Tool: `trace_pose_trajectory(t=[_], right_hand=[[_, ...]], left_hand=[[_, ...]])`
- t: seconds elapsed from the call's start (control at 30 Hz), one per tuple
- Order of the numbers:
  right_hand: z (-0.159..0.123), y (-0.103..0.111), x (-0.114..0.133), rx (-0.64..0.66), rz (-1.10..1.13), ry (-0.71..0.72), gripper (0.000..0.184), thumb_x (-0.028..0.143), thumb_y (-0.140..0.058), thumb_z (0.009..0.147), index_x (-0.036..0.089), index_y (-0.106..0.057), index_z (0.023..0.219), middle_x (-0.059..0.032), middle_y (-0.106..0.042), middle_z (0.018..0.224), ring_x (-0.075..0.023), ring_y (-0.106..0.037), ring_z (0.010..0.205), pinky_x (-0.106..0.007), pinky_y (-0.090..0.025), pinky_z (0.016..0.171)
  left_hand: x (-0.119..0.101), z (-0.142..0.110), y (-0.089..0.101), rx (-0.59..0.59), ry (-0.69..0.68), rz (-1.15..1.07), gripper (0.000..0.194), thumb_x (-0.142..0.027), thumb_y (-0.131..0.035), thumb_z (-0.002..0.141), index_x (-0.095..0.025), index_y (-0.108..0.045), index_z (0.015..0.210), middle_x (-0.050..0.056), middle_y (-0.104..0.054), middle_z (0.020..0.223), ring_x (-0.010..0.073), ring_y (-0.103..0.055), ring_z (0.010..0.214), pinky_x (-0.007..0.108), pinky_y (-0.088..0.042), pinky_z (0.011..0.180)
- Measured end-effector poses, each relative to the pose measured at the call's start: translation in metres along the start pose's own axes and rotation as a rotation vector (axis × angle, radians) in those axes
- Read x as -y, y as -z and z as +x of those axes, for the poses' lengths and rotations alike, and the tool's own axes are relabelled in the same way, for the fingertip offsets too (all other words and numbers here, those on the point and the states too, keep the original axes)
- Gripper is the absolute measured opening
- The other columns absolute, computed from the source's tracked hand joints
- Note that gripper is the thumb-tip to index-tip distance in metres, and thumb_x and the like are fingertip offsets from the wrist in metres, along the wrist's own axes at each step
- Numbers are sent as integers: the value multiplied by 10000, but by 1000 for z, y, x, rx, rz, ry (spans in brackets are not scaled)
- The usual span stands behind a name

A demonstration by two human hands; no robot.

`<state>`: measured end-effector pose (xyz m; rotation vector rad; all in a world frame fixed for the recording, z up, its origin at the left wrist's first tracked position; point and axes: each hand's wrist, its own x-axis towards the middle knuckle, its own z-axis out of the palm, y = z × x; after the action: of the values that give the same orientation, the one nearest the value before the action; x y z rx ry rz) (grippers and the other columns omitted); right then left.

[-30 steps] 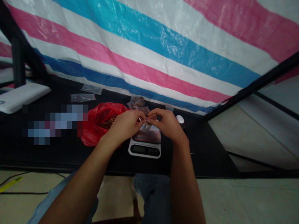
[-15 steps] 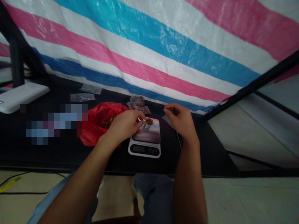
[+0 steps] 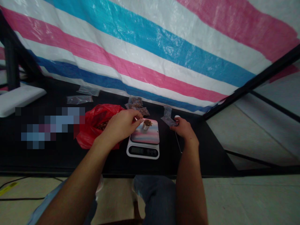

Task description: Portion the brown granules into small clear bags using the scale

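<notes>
The left hand (image 3: 123,124), palm down, has its thumb and fingertips drawn close to each other just to the left of 1 small cup (image 3: 145,127); whether they meet, or touch the cup, I cannot tell. The cup, heaped with brown dried bits (image 3: 147,122), stands on the plate of the digital scale (image 3: 143,156), between the 2 hands and nearer the left. The right hand (image 3: 185,128) is off to the right of the scale, fingers bent, its thumb at the edge of a clear bag (image 3: 169,121); whether it grips the bag is unclear. A thin metal rod (image 3: 179,145) lies beside the right wrist, and a white rounded piece (image 3: 177,117) shows at the fingers. Left of the scale, partly behind the left hand, the red plastic bag (image 3: 84,140) lies open with more brown pieces inside. Beyond the scale sit small filled packets (image 3: 143,111), overlapping. Farther left on the black table (image 3: 164,165) lie 2 flat clear bags (image 3: 79,99), with a white slab-like object (image 3: 21,98) at the far left. Behind everything hangs a striped sheet (image 3: 140,50) in pink, white and blue.
</notes>
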<state>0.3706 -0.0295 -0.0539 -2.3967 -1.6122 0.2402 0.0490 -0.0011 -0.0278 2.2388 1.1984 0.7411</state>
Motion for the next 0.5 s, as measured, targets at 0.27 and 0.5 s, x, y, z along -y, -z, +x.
trace_pose_trajectory(t=[0.27,0.5], right_hand=[[5,-2,-2,32,-4,-43,519,366,-816,802,193,-749,1287,-206,-773,1254,-412,-706,1216,-495,-527,1005],[2,2,3,19,77,-5,583,327,-847,748,172,-697,1290,-165,-767,1218,-343,-730,1127,-430,-532,975]], left_hand=[[0,0,1,-2,-21,20,295,-426,-557,995,-245,-789,1021,56,-827,1032,257,-757,945,340,-534,815],[0,-2,9,-12,20,26,300,-414,-562,994,-234,-794,1055,62,-827,1058,265,-760,976,347,-540,835]])
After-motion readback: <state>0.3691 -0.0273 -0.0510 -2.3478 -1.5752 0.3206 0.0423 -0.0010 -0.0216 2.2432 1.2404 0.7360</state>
